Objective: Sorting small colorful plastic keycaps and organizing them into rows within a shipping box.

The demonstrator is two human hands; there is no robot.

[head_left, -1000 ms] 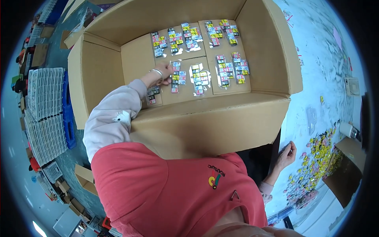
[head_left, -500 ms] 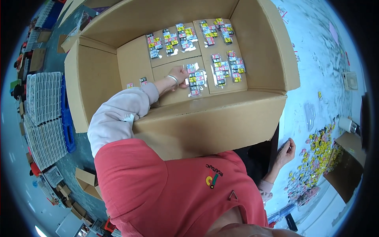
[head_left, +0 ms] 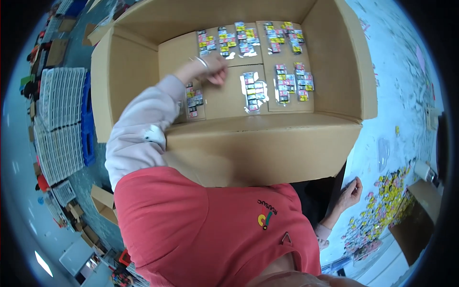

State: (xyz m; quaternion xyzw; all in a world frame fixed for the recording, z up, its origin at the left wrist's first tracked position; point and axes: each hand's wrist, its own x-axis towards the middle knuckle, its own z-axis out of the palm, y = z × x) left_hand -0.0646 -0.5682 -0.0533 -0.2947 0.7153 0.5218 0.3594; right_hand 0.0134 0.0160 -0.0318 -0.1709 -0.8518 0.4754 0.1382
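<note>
1. Clear packs of coloured pieces (head_left: 255,94) are lying inside the open carton (head_left: 267,148).
2. The left hand (head_left: 213,70) is hovering near them, fingers curling.
3. The right hand (head_left: 350,192) is bending its fingers over the bench (head_left: 366,143) near loose pieces (head_left: 388,196); I cannot tell whether either hand is gripping anything.

Red top (head_left: 167,215), pale sleeves (head_left: 138,119), silvery bangle (head_left: 202,61)

"What's before you?"
"My open brown cardboard box (head_left: 263,153); flat clear-plastic packs of small multicoloured blocks (head_left: 256,93) lie spaced across its bottom."
"And on your right?"
"I have a white marbled table (head_left: 406,115) bearing a heap of small yellow, pink and black pieces (head_left: 384,201), plus a clear plastic shell (head_left: 384,154)."
</note>
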